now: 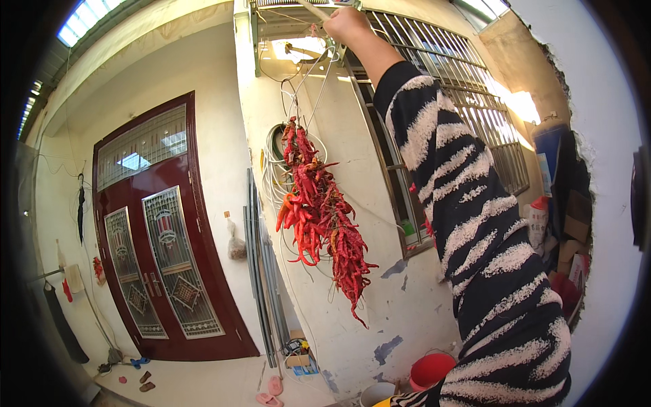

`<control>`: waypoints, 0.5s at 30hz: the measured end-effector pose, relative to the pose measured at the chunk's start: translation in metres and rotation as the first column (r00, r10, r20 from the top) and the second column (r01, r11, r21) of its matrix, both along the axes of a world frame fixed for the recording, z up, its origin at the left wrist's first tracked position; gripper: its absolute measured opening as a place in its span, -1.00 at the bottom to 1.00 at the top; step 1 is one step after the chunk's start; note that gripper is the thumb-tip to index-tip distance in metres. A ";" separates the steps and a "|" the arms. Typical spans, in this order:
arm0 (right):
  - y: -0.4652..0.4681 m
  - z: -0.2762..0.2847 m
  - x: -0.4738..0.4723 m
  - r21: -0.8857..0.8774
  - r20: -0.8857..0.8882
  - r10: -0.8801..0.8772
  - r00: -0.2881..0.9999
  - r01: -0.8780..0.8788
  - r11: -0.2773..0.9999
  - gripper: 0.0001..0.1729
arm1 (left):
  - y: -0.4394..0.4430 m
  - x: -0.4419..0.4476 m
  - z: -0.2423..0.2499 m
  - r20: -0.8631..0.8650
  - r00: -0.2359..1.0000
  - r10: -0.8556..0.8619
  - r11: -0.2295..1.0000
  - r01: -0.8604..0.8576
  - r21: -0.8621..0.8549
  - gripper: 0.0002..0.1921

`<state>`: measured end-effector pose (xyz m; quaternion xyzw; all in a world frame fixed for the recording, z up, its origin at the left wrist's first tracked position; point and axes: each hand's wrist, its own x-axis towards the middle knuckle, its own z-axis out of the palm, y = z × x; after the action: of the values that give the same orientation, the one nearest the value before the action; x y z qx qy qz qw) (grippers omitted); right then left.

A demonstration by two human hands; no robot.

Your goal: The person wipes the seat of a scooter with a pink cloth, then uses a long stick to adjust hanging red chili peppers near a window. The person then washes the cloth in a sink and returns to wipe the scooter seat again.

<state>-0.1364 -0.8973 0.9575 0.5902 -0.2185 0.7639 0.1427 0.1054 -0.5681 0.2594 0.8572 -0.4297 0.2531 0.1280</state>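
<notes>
My right hand (pixel 348 24) is raised at the top of the view and closed around a pale stick (pixel 314 9), whose far end runs out of the frame. A black and white patterned sleeve covers that arm. Below and left of the hand, bunches of dried red chili peppers (pixel 351 249) hang by cords against the wall, with smoother, brighter red chilies (pixel 305 224) at their left. White cords (pixel 320 91) rise from the bunches towards a metal bracket near the hand. My left hand is out of view.
A barred window (pixel 447 66) is behind my arm. Grey pipes (pixel 259 264) lean by the wall corner, near a dark red double door (pixel 168 229). A red bucket (pixel 432 369), a small box of items (pixel 300 356) and pink slippers (pixel 269 394) are low down.
</notes>
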 end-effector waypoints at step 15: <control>-0.038 -0.102 -0.054 -0.157 -0.017 -0.100 0.995 0.096 0.983 -0.70 | -0.006 0.006 0.006 -0.019 1.000 0.003 0.999 -0.004 -0.049 -0.72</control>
<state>-0.1899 -0.9357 0.8552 0.5749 -0.1850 0.7635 0.2286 0.1115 -0.5742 0.2658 0.8569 -0.4207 0.2559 0.1528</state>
